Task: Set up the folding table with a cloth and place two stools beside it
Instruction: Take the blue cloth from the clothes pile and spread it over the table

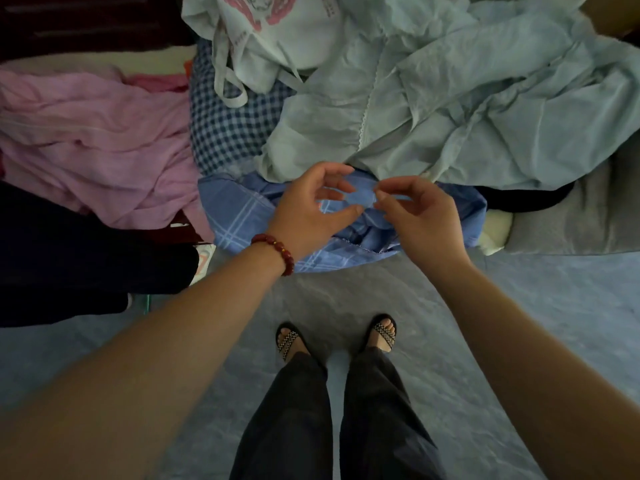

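A blue plaid cloth (242,209) lies bunched at the front of a pile of fabrics, just ahead of my feet. My right hand (419,216) pinches a raised fold of this cloth between thumb and forefinger. My left hand (311,209), with a red bead bracelet on its wrist, hovers right beside that fold. Its fingers are curved and spread, the thumb tip close under the fold, and I see a gap between fingers and cloth. No folding table or stool is in view.
A pale blue-grey sheet (467,109) is heaped behind the plaid cloth. A checked fabric (225,129) and a white bag (277,32) lie at the back, and a pink cloth (93,140) lies at the left. Dark items (86,265) sit lower left. A grey cushion (571,220) is right. Blue-grey floor (519,323) spreads around my sandalled feet.
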